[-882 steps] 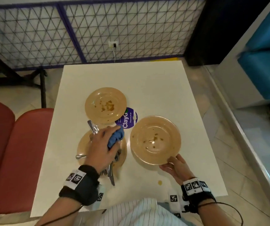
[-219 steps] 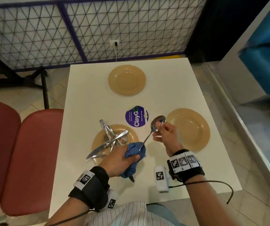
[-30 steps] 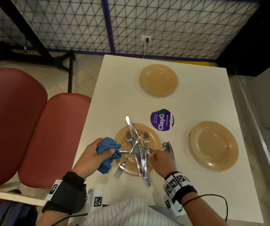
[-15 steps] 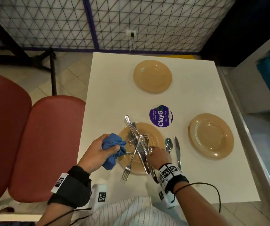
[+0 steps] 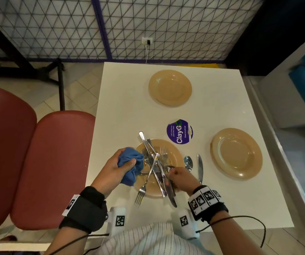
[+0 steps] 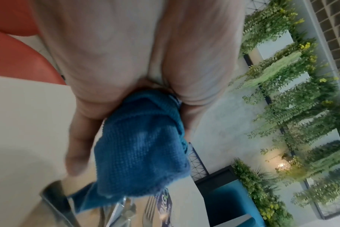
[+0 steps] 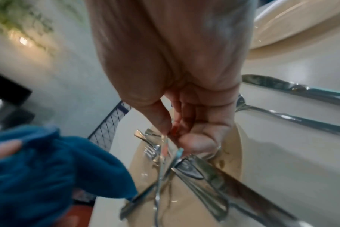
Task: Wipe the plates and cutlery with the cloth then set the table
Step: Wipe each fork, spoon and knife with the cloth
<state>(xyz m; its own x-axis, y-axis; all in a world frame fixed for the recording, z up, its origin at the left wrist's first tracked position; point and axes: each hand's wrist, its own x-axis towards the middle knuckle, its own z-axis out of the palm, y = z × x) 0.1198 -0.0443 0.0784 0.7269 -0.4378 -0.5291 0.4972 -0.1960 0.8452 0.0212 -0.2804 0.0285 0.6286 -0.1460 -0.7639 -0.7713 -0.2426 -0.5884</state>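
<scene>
A blue cloth [image 5: 129,172] [image 6: 142,153] is bunched in my left hand [image 5: 126,160], which holds it at the left rim of the near tan plate [image 5: 174,153]. Several forks, knives and spoons [image 5: 153,162] [image 7: 194,176] lie crossed on that plate. My right hand [image 5: 171,171] [image 7: 167,135] reaches into the pile from the right, thumb and fingertips pinching a thin piece of cutlery; which piece is unclear. A spoon [image 5: 188,162] and a knife [image 5: 200,168] lie side by side on the table right of the plate. Two bare tan plates stand at the far middle [image 5: 170,88] and at the right [image 5: 236,153].
A round purple ClayGo sticker [image 5: 179,131] lies on the white table [image 5: 122,100] behind the near plate. A fork [image 5: 140,194] and a knife [image 5: 172,197] overhang that plate's front rim. Red chairs [image 5: 52,162] stand to the left, and a mesh fence [image 5: 148,24] runs beyond the table.
My right hand has stayed at the right side of the pile and its fingertips have closed on a piece. The left hand with the cloth has edged closer to the plate.
</scene>
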